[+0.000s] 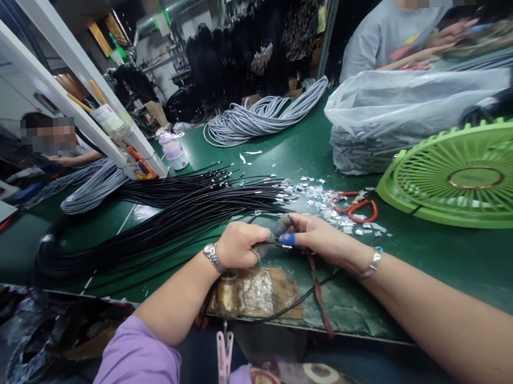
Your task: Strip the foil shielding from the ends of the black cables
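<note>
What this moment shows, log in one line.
left hand: pinching black cable | right hand: at cable's pale tip | ahead: black cable bundle, white scraps | at right: green fan

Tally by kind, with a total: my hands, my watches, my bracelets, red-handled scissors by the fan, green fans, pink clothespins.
Left hand, right hand: 2
Watch: 1
Bracelet: 1
Red-handled scissors: 1
Green fan: 1
Pink clothespin: 1
Total: 7

The cables [188, 216] were black, the coil [265, 121] grey, the table [482, 262] deep green, the fan [475, 177] lime green, the scissor handles [375, 210] orange-red, the scraps [318, 200] white with flecks of blue, the sleeve [139, 364] lilac, the lap cloth [294, 380] patterned cream and maroon.
</note>
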Available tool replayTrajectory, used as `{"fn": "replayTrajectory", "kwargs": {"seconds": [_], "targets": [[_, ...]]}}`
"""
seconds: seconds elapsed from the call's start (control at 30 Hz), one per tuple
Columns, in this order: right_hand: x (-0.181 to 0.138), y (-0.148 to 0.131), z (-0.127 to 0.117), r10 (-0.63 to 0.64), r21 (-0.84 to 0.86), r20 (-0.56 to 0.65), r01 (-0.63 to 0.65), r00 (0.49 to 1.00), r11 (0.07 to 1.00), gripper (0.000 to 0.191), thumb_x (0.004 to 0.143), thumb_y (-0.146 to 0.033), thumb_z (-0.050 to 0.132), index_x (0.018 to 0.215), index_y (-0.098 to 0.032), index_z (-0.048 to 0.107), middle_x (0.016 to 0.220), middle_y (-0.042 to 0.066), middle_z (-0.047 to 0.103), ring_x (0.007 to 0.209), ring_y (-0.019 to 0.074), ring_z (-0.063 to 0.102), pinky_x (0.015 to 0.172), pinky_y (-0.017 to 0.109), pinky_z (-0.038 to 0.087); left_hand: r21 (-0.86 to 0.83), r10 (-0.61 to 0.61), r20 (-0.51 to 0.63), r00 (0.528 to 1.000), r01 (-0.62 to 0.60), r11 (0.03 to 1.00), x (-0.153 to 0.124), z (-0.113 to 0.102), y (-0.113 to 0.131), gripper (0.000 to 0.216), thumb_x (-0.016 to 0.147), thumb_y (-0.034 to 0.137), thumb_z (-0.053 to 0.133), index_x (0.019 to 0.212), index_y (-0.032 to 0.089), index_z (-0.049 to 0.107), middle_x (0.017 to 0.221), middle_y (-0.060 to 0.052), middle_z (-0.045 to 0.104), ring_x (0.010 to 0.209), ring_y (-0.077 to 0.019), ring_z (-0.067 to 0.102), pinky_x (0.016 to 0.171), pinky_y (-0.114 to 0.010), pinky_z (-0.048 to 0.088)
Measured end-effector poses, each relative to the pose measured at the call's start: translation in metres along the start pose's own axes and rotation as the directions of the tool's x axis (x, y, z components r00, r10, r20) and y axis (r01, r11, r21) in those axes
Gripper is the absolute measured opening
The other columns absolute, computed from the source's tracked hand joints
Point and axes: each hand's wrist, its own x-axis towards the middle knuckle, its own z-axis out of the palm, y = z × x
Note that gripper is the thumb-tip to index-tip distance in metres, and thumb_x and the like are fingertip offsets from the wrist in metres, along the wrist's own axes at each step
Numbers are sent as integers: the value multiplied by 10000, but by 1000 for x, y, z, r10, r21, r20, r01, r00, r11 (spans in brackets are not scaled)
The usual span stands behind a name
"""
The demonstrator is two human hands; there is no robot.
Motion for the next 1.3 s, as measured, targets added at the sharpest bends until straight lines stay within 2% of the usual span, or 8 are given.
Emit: {"fn": "replayTrajectory", "kwargs": {"seconds": [0.17, 0.4, 0.57, 0.7, 0.9, 1.07, 1.17, 1.3], "targets": [[3, 2, -8, -219, -169, -165, 191, 962, 967, 192, 635, -339, 655, 763, -211, 590, 739, 15, 607, 700, 179, 546, 659, 317, 446, -168, -59, -69, 996, 47, 985, 1, -1, -1, 234, 851, 335, 489, 749, 163, 611, 638, -9, 592, 573, -109, 491, 556, -230, 334], [-7, -2, -4, -473, -402, 16, 439, 881, 803, 202, 724, -310, 621, 905, -222, 632, 829, 37, 582, 675, 170, 509, 637, 309, 437, -548, -265, -44, 963, 199, 812, 6, 1, -3, 231, 823, 351, 512, 749, 141, 570, 627, 13, 542, 581, -92, 462, 560, -207, 364], [-7, -2, -3, -474, -469, 19, 426, 880, 774, 257, 789, -452, 601, 685, -217, 607, 650, 21, 553, 619, 164, 466, 594, 292, 376, -750, -326, 132, 936, 309, 585, 7, 2, -2, 369, 774, 512, 566, 753, 144, 540, 513, 55, 452, 452, -64, 390, 460, -194, 319], [-9, -3, -4, -300, -230, 176, 335, 938, 914, 318, 753, -518, 607, 709, -203, 614, 644, 8, 551, 602, 152, 449, 571, 276, 364, -799, -219, 288, 932, 360, 481, 6, -5, -2, 417, 716, 546, 631, 730, 139, 541, 490, 60, 444, 405, -54, 368, 413, -188, 307], [-11, -6, 0, -23, -135, 481, 100, 877, 986, 209, 649, -373, 624, 589, -181, 568, 552, -41, 445, 549, 113, 361, 509, 243, 293, -771, 53, 332, 942, 238, 591, 5, -9, 1, 241, 697, 348, 705, 716, 119, 632, 639, 3, 602, 589, -95, 519, 585, -191, 438], [-5, -10, -18, -108, -209, 244, 161, 964, 965, 171, 614, -333, 626, 546, -193, 557, 533, -29, 459, 532, 125, 383, 514, 264, 302, -759, 47, 275, 960, 187, 624, 0, -28, 5, 275, 734, 375, 678, 739, 101, 651, 670, -39, 633, 603, -118, 558, 593, -214, 469], [-5, -12, -23, -177, -111, 51, 182, 983, 977, 302, 630, -437, 650, 510, -211, 490, 474, -41, 389, 465, 108, 311, 464, 269, 238, -692, -112, 98, 989, 149, 707, -19, -62, 15, 350, 742, 451, 670, 761, 101, 666, 697, -64, 647, 609, -130, 578, 579, -226, 475], [-16, -16, -16, -177, -143, 93, 189, 980, 971, 545, 687, -700, 575, 472, -215, 450, 432, -39, 335, 426, 97, 262, 444, 283, 198, -536, -293, -134, 947, 179, 825, -71, -99, 47, 446, 784, 555, 587, 770, 120, 686, 677, -79, 656, 577, -135, 589, 552, -239, 472]]}}
